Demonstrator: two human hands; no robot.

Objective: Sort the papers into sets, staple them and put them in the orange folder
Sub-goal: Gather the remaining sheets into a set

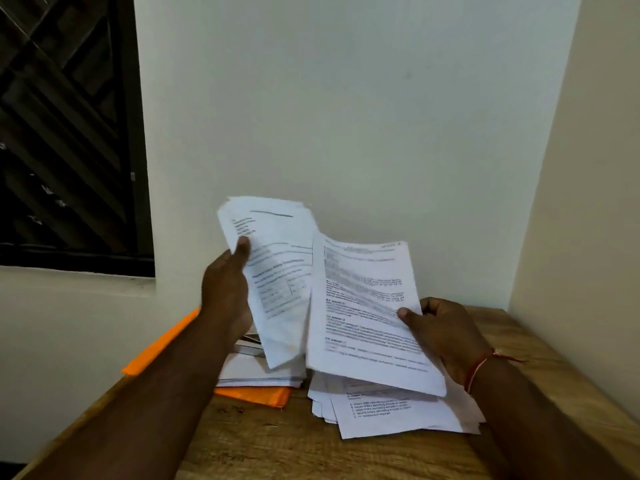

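The left grip [225,292] holds a sheaf of printed sheets [277,271] upright, thumb on its face. The right grip [446,334] pinches a second sheaf [367,317] beside it (a red thread [479,367] circles that wrist). Below, a loose pile [391,414] lies on the tabletop [277,445] near the orange folder [159,344], which bears a neat stack [259,372].

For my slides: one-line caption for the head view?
Left hand and right hand each hold printed sheets above a paper pile beside the orange folder.

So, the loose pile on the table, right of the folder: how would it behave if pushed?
Likely it would fan out rather than slide whole: the pile lies splayed, edges uneven. The held sheets in the right hand curve and sag, so probably light and floppy.
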